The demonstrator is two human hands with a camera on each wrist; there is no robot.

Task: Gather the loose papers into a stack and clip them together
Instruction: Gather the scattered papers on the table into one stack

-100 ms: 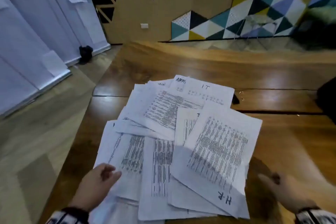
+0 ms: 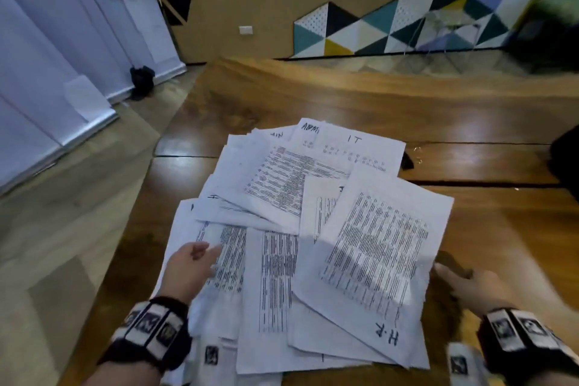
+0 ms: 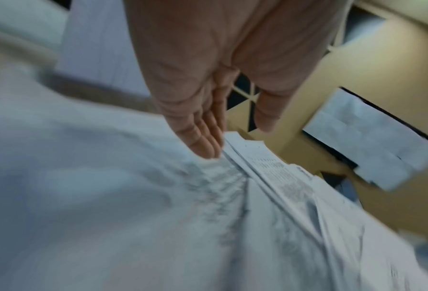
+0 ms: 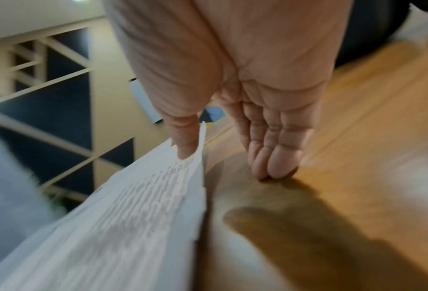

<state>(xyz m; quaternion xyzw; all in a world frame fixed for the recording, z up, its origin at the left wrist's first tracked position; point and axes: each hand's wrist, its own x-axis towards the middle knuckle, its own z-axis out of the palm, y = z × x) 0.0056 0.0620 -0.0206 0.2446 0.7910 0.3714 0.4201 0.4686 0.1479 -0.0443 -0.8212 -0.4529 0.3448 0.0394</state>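
Several loose printed papers (image 2: 313, 229) lie fanned and overlapping on the wooden table (image 2: 485, 222); the near right sheet is marked "H.R" and a far one "IT". My left hand (image 2: 200, 260) lies open on the left sheets, its straight fingers (image 3: 205, 137) touching the paper (image 3: 133, 196). My right hand (image 2: 454, 276) is open at the pile's right edge. Its thumb (image 4: 186, 143) touches the edge of the top sheet (image 4: 133, 216) and its fingers (image 4: 275, 161) touch the bare wood. A small dark thing (image 2: 407, 161), perhaps a clip, lies just beyond the far right corner of the papers.
The table's left edge (image 2: 150, 197) drops to a light floor. Bare wood stretches behind and to the right of the pile. A dark object (image 2: 567, 163) sits at the table's right edge. A wall with coloured triangles stands beyond the table.
Both hands have slid forward, the left further onto the left sheets, the right in toward the pile's right edge. The papers lie as before.
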